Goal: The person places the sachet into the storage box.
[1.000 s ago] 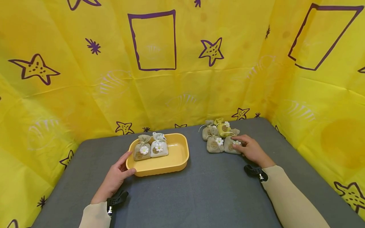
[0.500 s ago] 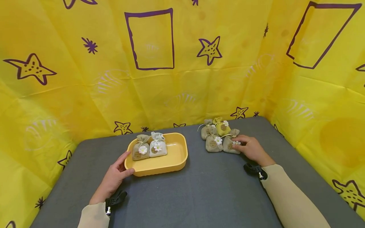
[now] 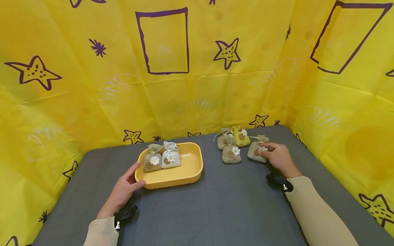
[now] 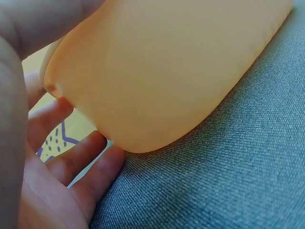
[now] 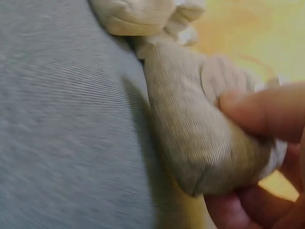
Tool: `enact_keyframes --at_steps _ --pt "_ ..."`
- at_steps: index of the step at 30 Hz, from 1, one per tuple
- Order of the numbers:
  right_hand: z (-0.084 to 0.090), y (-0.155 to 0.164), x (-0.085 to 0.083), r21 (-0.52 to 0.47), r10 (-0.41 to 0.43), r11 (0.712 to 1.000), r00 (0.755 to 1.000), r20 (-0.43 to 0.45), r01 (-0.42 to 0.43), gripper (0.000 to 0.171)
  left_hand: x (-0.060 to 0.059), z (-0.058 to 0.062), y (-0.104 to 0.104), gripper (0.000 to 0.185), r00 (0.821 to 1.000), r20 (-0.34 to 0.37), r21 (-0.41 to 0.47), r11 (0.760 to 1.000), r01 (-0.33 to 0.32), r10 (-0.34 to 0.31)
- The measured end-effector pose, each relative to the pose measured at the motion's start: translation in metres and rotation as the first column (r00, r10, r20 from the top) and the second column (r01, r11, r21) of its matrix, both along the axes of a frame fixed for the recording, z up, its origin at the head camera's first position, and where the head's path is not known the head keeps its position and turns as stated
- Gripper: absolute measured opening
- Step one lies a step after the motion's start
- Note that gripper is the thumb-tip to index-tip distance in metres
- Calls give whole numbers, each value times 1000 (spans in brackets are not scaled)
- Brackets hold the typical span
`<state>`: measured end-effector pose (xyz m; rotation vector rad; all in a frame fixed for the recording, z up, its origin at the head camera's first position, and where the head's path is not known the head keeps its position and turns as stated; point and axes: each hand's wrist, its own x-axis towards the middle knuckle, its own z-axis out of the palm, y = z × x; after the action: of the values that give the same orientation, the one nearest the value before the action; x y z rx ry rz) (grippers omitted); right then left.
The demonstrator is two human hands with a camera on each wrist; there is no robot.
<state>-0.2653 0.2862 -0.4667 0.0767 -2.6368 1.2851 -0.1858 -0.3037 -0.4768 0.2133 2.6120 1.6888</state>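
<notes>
Held sachet: tan cloth point(image 3: 254, 151), right of centre in the frame, at the right end of the loose group; white flower point(image 3: 263, 149) on its front, loose cord reaching up-left. Can't tell if its base clears the bench.
My right grip point(image 3: 279, 158): closed on that sachet, thumb on the front face beside the round label, fingers behind and below in the right wrist view.
Front tan sachet point(image 3: 228, 157): left of the held one, apart from it, white flower at its upper right.
Yellow sachet point(image 3: 242, 140): behind, up-left of the held one, white flower by the neck.
Rear tan sachet point(image 3: 220, 143): left of the yellow one, partly hidden by the front tan one.
Tray point(image 3: 192, 162): pale orange, rounded corners, left of centre.
My left grip point(image 3: 123, 190): holding the tray's left end, thumb at the near side, fingers round the corner against the outer wall.
Tray contents: brown sachet point(image 3: 148, 158) at the left end, white sachet point(image 3: 167, 156) touching it on the right, both leaning at the far side, one flower each.
Bench point(image 3: 209, 215): grey cloth under everything.
Backdrop point(image 3: 166, 92): yellow fabric, purple starfish and frame outlines, across the upper frame.
Sleeves point(image 3: 320, 213): beige, black wrist mounts point(image 3: 125, 214) below both hands.
</notes>
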Motion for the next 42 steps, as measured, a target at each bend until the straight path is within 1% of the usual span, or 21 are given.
enact_keyframes --at_steps 4,6,8,12,15,17,20,22,26,28,30,32,35,38,42 --pt "17 7 6 8 -102 995 995 13 102 41 -1 -1 1 77 1000 0 2 1000 3 -3" --pt "28 5 10 5 -120 993 993 11 120 44 -1 -1 1 78 1000 4 7 1000 4 -4" --pt "38 -3 14 -9 -112 994 994 4 112 44 -1 -1 1 78 1000 8 14 1000 3 -3" --pt "55 -34 17 -44 -45 998 999 -23 44 38 -2 -3 0 78 1000 6 15 1000 1 -1" --pt "66 -64 17 -69 26 997 998 -62 -30 30 -1 -4 1 78 1000 7 12 1000 3 -3" --pt "71 -88 16 -72 90 993 993 -82 -96 26 -1 -4 0 78 1000 6 15 1000 0 0" --pt "76 -125 15 -82 186 978 980 -75 -192 23 -1 -3 -1 78 1000 6 14 1000 -7 7" --pt "78 -150 15 -80 245 965 967 -64 -250 21 -1 -4 -2 77 1000 7 12 1000 -8 8" --pt "77 -194 13 -76 332 939 941 -61 -336 17 -1 -3 -2 77 1000 2 12 1000 0 -1" --pt "74 -212 10 -64 365 927 929 -57 -369 16 0 -2 -2 77 1000 -3 16 1000 3 -3" --pt "69 -227 7 -45 384 921 922 -43 -386 15 0 -2 -1 76 1000 -5 17 1000 4 -4" --pt "63 -239 3 -14 394 919 919 -32 -394 15 1 -1 -2 76 1000 -4 12 1000 1 -1" --pt "54 -250 -3 29 391 920 920 -20 -390 13 2 -1 -2 77 1000 2 6 1000 -2 2" --pt "48 -256 -6 22 383 923 924 -8 -383 12 1 -2 -2 77 1000 8 7 1000 -1 1" --pt "46 -258 -11 2 374 927 927 -4 -374 13 0 -2 -2 77 1000 5 15 1000 2 -2"
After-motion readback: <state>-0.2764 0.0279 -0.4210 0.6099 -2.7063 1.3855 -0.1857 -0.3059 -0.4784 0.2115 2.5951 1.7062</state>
